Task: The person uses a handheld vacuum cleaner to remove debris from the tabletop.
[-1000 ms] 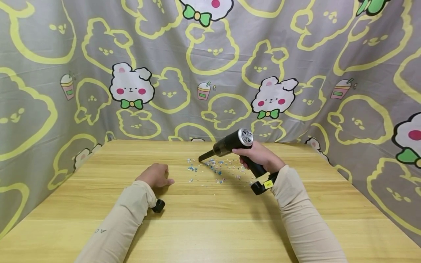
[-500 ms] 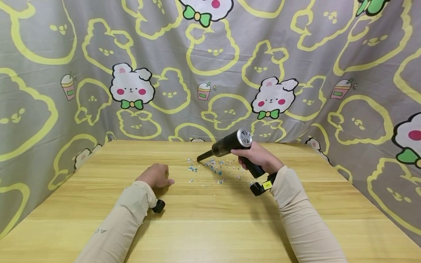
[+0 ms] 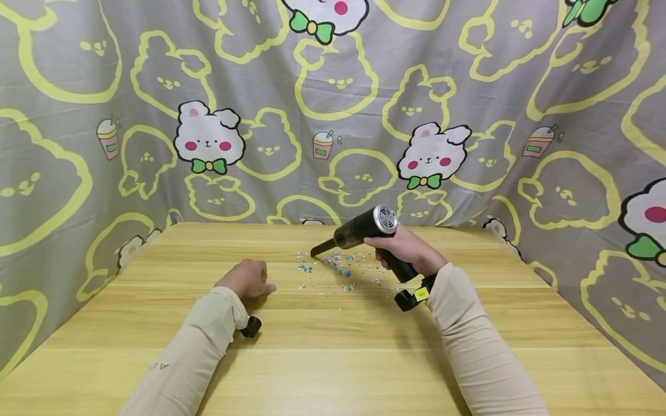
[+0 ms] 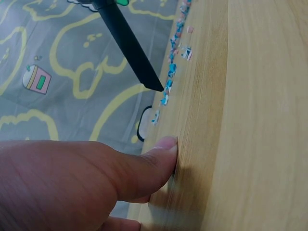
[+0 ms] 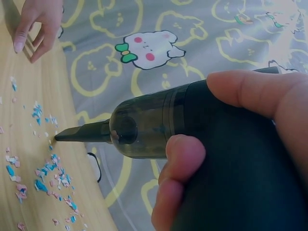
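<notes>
My right hand (image 3: 408, 247) grips the handle of a black handheld vacuum cleaner (image 3: 360, 230) with a silver vented rear end. Its narrow nozzle (image 5: 84, 133) slants down to the left, the tip right at the tabletop among scattered paper scraps (image 3: 340, 267) in blue, white and pink. Through the smoky clear chamber (image 5: 139, 126) a dark round part shows in the right wrist view. My left hand (image 3: 245, 278) rests on the table to the left of the scraps, fingers loosely bent and holding nothing. Its thumb (image 4: 161, 161) touches the wood in the left wrist view.
The wooden table (image 3: 333, 370) reaches back to a grey curtain (image 3: 281, 75) with yellow outlines and white bear faces, which also hangs along both sides. A black wrist camera (image 3: 251, 326) sits at the left cuff, another camera (image 3: 408, 299) under the right wrist.
The vacuum cleaner and my right hand have shifted slightly left, the nozzle tip sliding a little toward the left edge of the scraps. My left hand has stayed in place.
</notes>
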A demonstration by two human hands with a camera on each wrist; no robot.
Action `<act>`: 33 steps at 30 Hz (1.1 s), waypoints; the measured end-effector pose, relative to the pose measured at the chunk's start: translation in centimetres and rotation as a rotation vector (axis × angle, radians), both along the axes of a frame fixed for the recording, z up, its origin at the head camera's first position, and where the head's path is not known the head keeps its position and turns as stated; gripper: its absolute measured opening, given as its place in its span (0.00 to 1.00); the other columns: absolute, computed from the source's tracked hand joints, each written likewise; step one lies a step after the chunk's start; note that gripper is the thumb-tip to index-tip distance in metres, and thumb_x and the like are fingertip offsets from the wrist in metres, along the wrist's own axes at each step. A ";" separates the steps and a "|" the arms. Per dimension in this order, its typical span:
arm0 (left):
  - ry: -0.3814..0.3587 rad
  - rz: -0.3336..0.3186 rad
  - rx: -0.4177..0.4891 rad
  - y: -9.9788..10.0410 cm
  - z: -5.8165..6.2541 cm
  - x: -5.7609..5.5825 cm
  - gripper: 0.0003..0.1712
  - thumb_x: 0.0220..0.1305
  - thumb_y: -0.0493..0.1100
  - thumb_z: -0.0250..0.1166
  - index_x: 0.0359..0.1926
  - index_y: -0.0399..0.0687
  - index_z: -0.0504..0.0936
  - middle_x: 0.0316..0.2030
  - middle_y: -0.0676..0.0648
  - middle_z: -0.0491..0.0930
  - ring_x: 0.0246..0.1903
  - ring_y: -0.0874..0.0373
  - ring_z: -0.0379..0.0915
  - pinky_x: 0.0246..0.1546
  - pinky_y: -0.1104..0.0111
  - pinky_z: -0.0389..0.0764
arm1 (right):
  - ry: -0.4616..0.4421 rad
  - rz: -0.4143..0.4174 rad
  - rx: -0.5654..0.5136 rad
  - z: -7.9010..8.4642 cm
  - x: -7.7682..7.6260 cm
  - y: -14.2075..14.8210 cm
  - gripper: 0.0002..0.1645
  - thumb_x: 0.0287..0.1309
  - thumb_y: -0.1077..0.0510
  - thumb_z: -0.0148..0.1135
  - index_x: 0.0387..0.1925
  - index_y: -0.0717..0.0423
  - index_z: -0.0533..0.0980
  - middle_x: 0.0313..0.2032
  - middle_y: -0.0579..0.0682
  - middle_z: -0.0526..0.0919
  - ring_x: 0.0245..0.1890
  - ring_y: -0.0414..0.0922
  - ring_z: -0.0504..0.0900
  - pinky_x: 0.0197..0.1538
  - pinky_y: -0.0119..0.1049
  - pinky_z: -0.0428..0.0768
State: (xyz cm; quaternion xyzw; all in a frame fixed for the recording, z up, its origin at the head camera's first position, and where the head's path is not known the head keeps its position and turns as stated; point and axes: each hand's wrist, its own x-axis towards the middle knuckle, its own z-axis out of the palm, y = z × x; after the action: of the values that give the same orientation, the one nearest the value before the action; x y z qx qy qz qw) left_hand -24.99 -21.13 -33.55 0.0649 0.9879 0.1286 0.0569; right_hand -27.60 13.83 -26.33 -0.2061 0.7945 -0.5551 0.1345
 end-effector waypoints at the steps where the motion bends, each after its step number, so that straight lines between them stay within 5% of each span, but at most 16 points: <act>1: 0.000 0.000 0.001 0.0 0.0 0.0 0.29 0.61 0.53 0.65 0.53 0.33 0.73 0.52 0.31 0.75 0.53 0.37 0.69 0.53 0.47 0.73 | -0.002 0.000 0.001 0.0 0.0 0.0 0.27 0.60 0.52 0.62 0.58 0.53 0.66 0.20 0.53 0.74 0.16 0.44 0.72 0.23 0.35 0.75; 33: -0.001 -0.009 -0.007 0.0 0.0 -0.2 0.28 0.61 0.53 0.65 0.50 0.33 0.74 0.49 0.33 0.76 0.51 0.38 0.71 0.52 0.48 0.74 | 0.004 -0.013 -0.002 -0.2 0.1 -0.5 0.26 0.60 0.52 0.63 0.58 0.52 0.67 0.20 0.55 0.75 0.15 0.45 0.73 0.22 0.36 0.75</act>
State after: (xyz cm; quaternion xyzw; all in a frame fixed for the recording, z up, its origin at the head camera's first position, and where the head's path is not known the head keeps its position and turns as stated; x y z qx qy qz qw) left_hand -25.14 -21.08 -33.58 0.0691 0.9880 0.1250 0.0581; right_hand -27.47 13.35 -26.58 -0.2025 0.7954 -0.5565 0.1291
